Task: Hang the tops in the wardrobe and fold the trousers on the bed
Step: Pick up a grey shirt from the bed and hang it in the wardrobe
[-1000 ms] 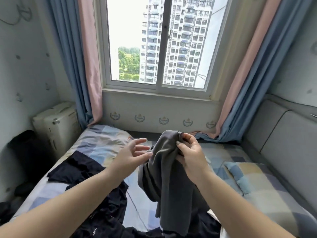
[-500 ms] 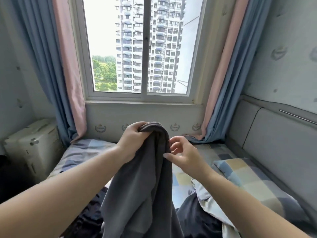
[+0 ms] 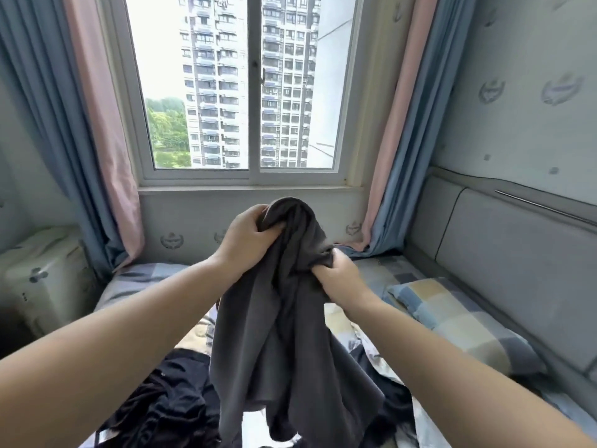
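A white-framed sliding window [image 3: 248,92] looks onto grey tower blocks, flanked by blue and pink curtains [image 3: 97,130]. A checked blue and yellow pillow [image 3: 452,315] lies beside the grey padded headboard [image 3: 517,270]. A cream hard-shell suitcase [image 3: 42,279] stands at the left.

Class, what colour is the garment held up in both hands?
Plain dark grey garment, no pattern, seen in the head view.

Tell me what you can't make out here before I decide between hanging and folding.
- Grey garment, head view: bunched between left hand and right hand; top or trousers unclear.
- Dark clothes on the bed: heaped, partly behind the arms.
- Wardrobe: out of frame.
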